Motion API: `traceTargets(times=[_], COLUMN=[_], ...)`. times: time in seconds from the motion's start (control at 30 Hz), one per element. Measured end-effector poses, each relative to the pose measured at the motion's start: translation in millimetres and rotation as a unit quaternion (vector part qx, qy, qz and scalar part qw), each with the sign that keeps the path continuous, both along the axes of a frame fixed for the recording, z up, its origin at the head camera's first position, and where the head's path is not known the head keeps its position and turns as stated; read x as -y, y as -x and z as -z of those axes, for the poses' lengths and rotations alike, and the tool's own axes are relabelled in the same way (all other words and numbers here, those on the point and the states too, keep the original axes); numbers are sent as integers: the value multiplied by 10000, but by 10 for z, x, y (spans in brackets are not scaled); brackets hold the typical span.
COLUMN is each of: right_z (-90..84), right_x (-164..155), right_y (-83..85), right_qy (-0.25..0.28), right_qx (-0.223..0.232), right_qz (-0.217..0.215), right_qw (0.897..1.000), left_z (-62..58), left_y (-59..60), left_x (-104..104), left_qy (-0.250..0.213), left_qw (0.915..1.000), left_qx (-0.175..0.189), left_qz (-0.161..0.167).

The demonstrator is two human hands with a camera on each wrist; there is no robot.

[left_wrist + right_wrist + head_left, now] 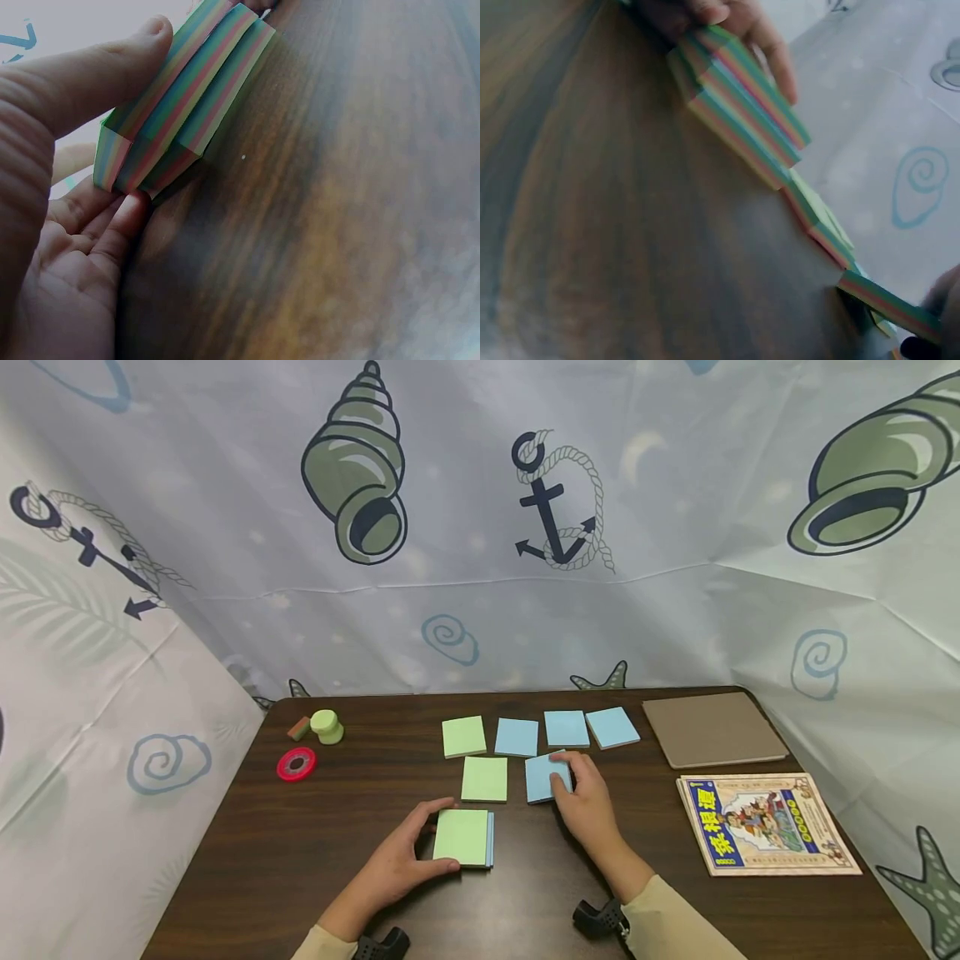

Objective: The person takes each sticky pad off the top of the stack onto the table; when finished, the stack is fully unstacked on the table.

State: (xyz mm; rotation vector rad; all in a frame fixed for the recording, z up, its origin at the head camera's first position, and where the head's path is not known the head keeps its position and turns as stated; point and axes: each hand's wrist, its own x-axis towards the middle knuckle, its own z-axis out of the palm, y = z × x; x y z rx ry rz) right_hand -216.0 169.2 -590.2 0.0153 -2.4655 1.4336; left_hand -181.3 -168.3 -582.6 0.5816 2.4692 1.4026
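My left hand [402, 857] grips a stack of sticky note pads [460, 837], thumb on the near side and fingers at the far left. A green pad tops the stack and blue shows along its right edge. Striped sides of three layers [191, 90] appear in the left wrist view. To the right, my right hand [588, 802] pinches a blue sticky note pad [543, 777] between thumb and fingers. That pad [889, 304] looks tilted in the right wrist view, its near end hidden by the hand. Beside it lies a green pad [484, 779].
Behind the hands, another green pad [463, 737] and blue pads [516, 737], [566, 728], [612, 727] form a row. A brown board [712, 729] and a printed game box [768, 824] lie right. Far left are a red ring [296, 764], a green knob-shaped piece [327, 727] and a brownish block [298, 729].
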Motion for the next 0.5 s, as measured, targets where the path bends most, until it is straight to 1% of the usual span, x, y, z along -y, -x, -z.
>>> traceTargets(times=[0.13, 0.27, 0.33, 0.5], right_z=[23, 30, 28, 21], right_x=[22, 46, 56, 71], right_y=[-3, -13, -17, -17], right_qy=[-752, -1258, -1407, -1581], right_qx=[100, 77, 87, 131], right_qz=[-30, 28, 31, 31], right_qw=[9971, 9920, 9900, 9873], left_z=[7, 3, -5, -21], left_y=[4, 0, -1, 2], left_x=[-2, -2, -4, -9], left_qy=[36, 72, 82, 88], left_qw=[9999, 9998, 9999, 9999], left_qx=[-123, -163, -78, 96], left_qz=[30, 38, 6, -54])
